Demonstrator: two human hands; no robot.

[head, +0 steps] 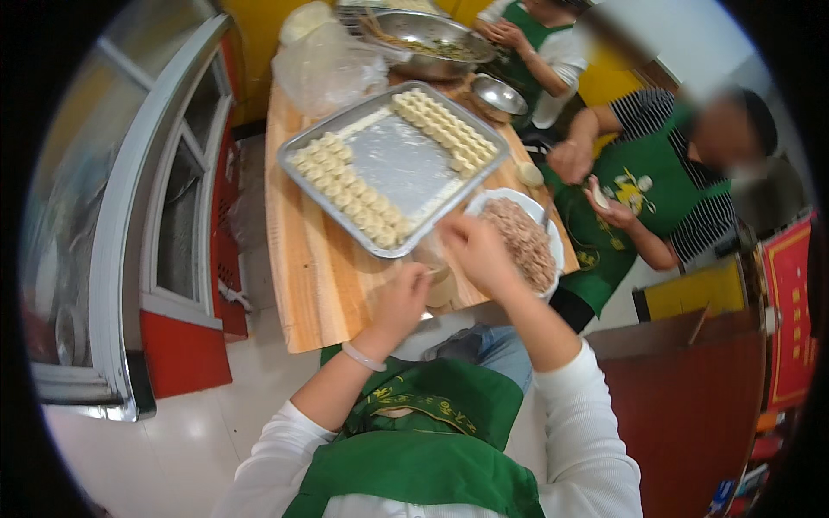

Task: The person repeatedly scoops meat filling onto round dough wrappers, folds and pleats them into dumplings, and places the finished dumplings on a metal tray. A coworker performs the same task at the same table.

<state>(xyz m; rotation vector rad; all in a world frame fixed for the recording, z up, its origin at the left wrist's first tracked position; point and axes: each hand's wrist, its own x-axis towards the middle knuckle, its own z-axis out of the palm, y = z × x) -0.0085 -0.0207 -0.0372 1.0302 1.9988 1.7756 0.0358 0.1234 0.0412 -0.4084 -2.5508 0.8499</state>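
Note:
My left hand [405,294] is over the near edge of the wooden table, fingertips bent beside a stack of round dough wrappers [442,286]; whether it pinches one I cannot tell. My right hand [476,249], blurred, is above and right of it, between the metal tray and the bowl; its fingers are bent together and their contents are hidden. The metal tray [414,152] bears rows of folded dumplings [350,188] on its left side and more dumplings [443,129] on its right. Minced meat filling [523,243] fills a white bowl [556,275] beside my right hand.
A plastic bag [327,71], a large steel bowl [431,48] with greens and a small steel bowl [499,96] stand at the table's far end. On the right, a co-worker [615,188] holds a wrapper; another person [541,58] stands beyond. A glass-fronted cabinet [188,194] is at left.

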